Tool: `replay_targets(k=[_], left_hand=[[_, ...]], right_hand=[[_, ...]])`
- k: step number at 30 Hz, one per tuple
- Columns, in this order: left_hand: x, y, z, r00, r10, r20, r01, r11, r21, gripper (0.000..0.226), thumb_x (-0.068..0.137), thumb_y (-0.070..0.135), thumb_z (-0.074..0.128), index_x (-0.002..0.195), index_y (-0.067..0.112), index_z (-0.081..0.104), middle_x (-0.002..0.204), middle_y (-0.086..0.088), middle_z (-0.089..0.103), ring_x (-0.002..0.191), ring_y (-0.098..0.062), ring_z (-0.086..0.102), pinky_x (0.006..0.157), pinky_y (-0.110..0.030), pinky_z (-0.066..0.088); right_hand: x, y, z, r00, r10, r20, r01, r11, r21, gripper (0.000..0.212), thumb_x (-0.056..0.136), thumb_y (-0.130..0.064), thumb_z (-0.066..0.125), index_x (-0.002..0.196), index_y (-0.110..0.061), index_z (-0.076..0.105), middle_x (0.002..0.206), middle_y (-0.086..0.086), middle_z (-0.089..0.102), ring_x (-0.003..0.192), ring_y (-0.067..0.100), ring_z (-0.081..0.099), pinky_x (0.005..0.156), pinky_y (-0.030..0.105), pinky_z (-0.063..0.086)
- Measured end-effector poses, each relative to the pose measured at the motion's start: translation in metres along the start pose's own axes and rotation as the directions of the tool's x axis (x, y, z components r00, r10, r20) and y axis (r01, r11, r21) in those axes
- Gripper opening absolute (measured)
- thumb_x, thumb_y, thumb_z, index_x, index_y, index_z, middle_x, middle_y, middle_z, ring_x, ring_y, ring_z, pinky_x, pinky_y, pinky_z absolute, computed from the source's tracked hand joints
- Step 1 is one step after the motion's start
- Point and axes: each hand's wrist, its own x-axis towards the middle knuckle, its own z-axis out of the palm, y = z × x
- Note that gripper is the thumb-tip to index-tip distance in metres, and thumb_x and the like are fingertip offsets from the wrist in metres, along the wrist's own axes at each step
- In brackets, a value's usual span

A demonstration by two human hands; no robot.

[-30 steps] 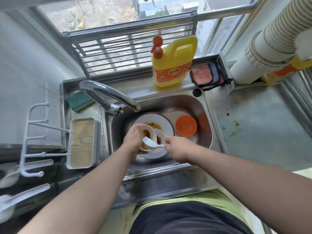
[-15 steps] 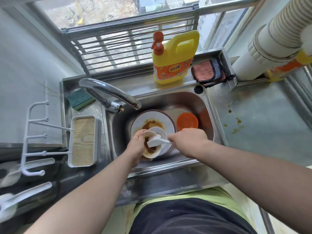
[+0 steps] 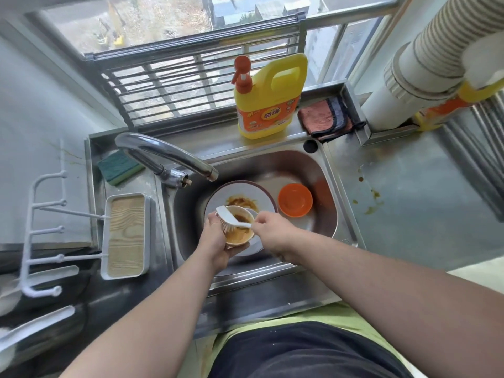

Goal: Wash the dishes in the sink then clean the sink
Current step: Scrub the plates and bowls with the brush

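Cream bowl [image 3: 240, 233], greasy with brown sauce, is over the sink [image 3: 321, 170] at about 7 o'clock. Left hand [image 3: 216, 241] cups it from below, right hand [image 3: 270, 227] pinches the brush [image 3: 231, 220] handle. Looks light, rigid, probably slippery, so I'd grip around the rim.

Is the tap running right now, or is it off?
Off, as far as I can see: no stream falls from the faucet spout, and the plate beneath it keeps its brown smears unrinsed.
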Motion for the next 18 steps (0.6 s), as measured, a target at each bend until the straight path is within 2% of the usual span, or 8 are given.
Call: replay_targets(k=[4, 6, 8, 10, 12, 13, 16, 18], left_hand=[[0.000, 0.003, -0.002, 1.000, -0.031, 0.006, 0.031, 0.994, -0.107, 0.047, 0.111, 0.058, 0.027, 0.140, 0.028, 0.048, 0.117, -0.018, 0.071, 0.098, -0.039, 0.075, 0.071, -0.053, 0.065], [0.006, 0.006, -0.005, 1.000, -0.014, -0.016, 0.013, 0.998, -0.054, 0.045, 0.111, 0.058, 0.026, 0.138, 0.029, 0.047, 0.116, -0.017, 0.069, 0.099, -0.038, 0.073, 0.075, -0.055, 0.064], [0.005, 0.007, -0.003, 0.999, -0.002, -0.037, 0.001, 0.999, -0.036, 0.047, 0.111, 0.059, 0.025, 0.138, 0.029, 0.048, 0.118, -0.017, 0.067, 0.100, -0.038, 0.072, 0.072, -0.054, 0.064], [0.000, 0.002, 0.005, 0.999, -0.016, -0.052, 0.011, 0.995, -0.099, 0.051, 0.110, 0.061, 0.026, 0.143, 0.028, 0.048, 0.123, -0.018, 0.067, 0.099, -0.037, 0.072, 0.061, -0.050, 0.063], [-0.006, -0.005, 0.014, 0.998, -0.014, -0.056, 0.007, 0.990, -0.139, 0.046, 0.112, 0.056, 0.026, 0.143, 0.029, 0.047, 0.129, -0.018, 0.065, 0.100, -0.035, 0.071, 0.055, -0.044, 0.062], [-0.007, -0.007, 0.017, 0.999, 0.000, -0.053, -0.007, 0.991, -0.132, 0.039, 0.113, 0.053, 0.026, 0.139, 0.032, 0.046, 0.132, -0.017, 0.064, 0.102, -0.034, 0.071, 0.055, -0.043, 0.062], [-0.010, -0.001, 0.020, 0.998, 0.031, -0.053, -0.036, 0.996, -0.083, 0.025, 0.114, 0.049, 0.026, 0.123, 0.038, 0.047, 0.132, -0.016, 0.062, 0.107, -0.040, 0.071, 0.067, -0.051, 0.065], [-0.008, 0.007, 0.017, 0.998, 0.014, -0.063, -0.015, 1.000, -0.025, 0.025, 0.114, 0.050, 0.025, 0.115, 0.039, 0.047, 0.127, -0.017, 0.062, 0.107, -0.044, 0.071, 0.073, -0.054, 0.064]], right_hand=[[-0.002, 0.011, -0.012, 0.997, -0.045, -0.067, 0.024, 0.956, -0.292, 0.023, 0.107, -0.031, 0.038, 0.100, -0.022, 0.057, 0.096, 0.007, 0.066, 0.091, 0.032, 0.062, 0.075, 0.042, 0.052], [-0.009, 0.015, -0.015, 1.000, -0.017, -0.020, 0.008, 0.929, -0.369, 0.022, 0.108, -0.031, 0.036, 0.103, -0.022, 0.056, 0.102, 0.007, 0.066, 0.097, 0.033, 0.063, 0.078, 0.040, 0.050], [-0.018, 0.009, -0.009, 0.997, 0.007, 0.075, 0.020, 0.938, -0.346, 0.021, 0.108, -0.025, 0.037, 0.107, -0.019, 0.056, 0.099, 0.009, 0.063, 0.088, 0.030, 0.060, 0.071, 0.035, 0.046], [-0.021, -0.004, 0.003, 0.993, 0.033, 0.113, -0.013, 0.985, -0.173, 0.019, 0.107, -0.018, 0.035, 0.104, -0.019, 0.054, 0.081, 0.009, 0.053, 0.061, 0.021, 0.047, 0.050, 0.027, 0.040], [-0.014, -0.012, 0.011, 0.996, 0.076, 0.049, -0.075, 0.997, -0.030, 0.019, 0.106, -0.018, 0.034, 0.097, -0.022, 0.049, 0.072, 0.007, 0.046, 0.050, 0.017, 0.038, 0.039, 0.019, 0.030], [-0.010, -0.012, 0.011, 0.997, 0.075, 0.005, -0.074, 0.997, -0.021, 0.019, 0.106, -0.019, 0.035, 0.094, -0.025, 0.049, 0.075, 0.007, 0.050, 0.053, 0.018, 0.043, 0.041, 0.022, 0.035], [-0.002, 0.003, -0.004, 0.994, -0.027, -0.109, -0.015, 0.929, -0.370, 0.014, 0.106, -0.028, 0.038, 0.099, -0.026, 0.050, 0.099, 0.009, 0.064, 0.087, 0.032, 0.062, 0.068, 0.039, 0.053], [-0.008, 0.013, -0.012, 0.994, -0.049, -0.098, -0.013, 0.835, -0.550, 0.011, 0.107, -0.032, 0.036, 0.100, -0.029, 0.044, 0.104, 0.008, 0.065, 0.091, 0.034, 0.061, 0.072, 0.043, 0.053]])
